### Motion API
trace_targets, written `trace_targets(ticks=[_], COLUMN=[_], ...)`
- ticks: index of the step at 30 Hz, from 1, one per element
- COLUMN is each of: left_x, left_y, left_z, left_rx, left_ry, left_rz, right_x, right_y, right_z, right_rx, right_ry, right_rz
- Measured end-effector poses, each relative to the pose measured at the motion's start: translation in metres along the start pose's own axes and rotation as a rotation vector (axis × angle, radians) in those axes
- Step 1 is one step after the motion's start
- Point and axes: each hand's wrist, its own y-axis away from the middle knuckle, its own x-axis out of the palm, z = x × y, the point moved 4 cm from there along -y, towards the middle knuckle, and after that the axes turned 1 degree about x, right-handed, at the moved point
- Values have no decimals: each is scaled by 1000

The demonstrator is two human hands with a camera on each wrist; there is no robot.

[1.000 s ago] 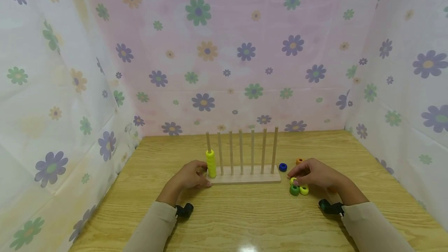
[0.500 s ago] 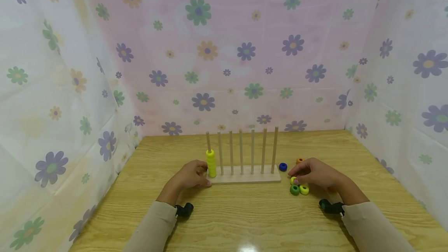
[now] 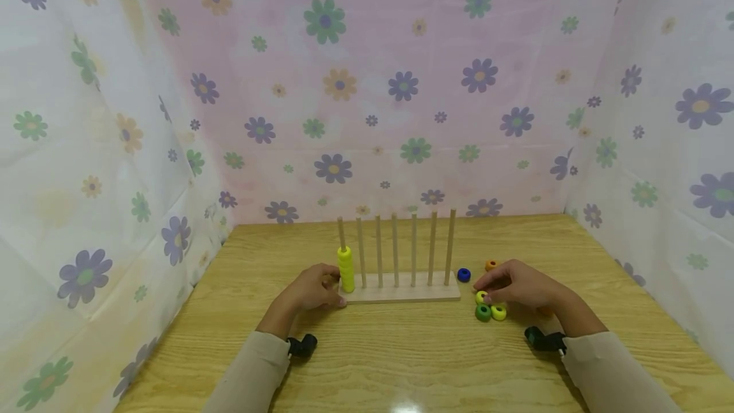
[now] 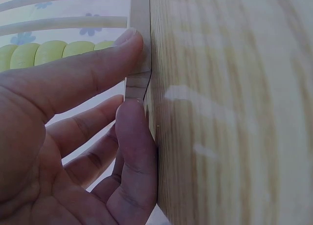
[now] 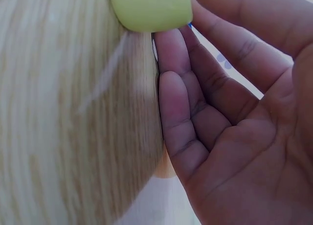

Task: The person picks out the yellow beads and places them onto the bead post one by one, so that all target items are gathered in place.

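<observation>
A wooden peg stand (image 3: 401, 292) has several upright pegs. Several yellow beads (image 3: 346, 269) are stacked on its leftmost peg. My left hand (image 3: 312, 289) holds the base's left end; in the left wrist view the thumb (image 4: 129, 44) lies on the base and the other fingers bend round its end. My right hand (image 3: 522, 285) hovers low over loose beads with loosely bent fingers. Its thumb tip overlaps a yellow bead (image 3: 480, 297) in the head view, and the index tip lies just beyond it. In the right wrist view, a yellow bead (image 5: 151, 7) hides some fingertips.
A green bead (image 3: 483, 312) and another yellow bead (image 3: 499, 312) lie in front of the right hand. A blue bead (image 3: 464, 275) sits beside the stand's right end, with an orange bead (image 3: 492, 265) farther back. Flowered cloth (image 3: 367, 81) encloses the wood-grain table (image 3: 373, 355).
Both hands, the stand and the beads stay nearly where they were. The right hand shifts only very slightly to the right.
</observation>
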Motion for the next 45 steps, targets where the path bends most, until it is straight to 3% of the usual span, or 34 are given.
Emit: trace_targets(ticks=[17, 29, 45], left_x=[-1, 0, 0], left_y=[0, 0, 0], left_z=[1, 2, 1], left_rx=[12, 2, 20], left_ry=[-7, 1, 17], left_rz=[5, 9, 18], right_x=[-3, -3, -3], right_y=[1, 0, 0], right_z=[-3, -3, -4], right_rx=[19, -4, 24], right_ry=[41, 13, 44], right_rz=[-79, -73, -102])
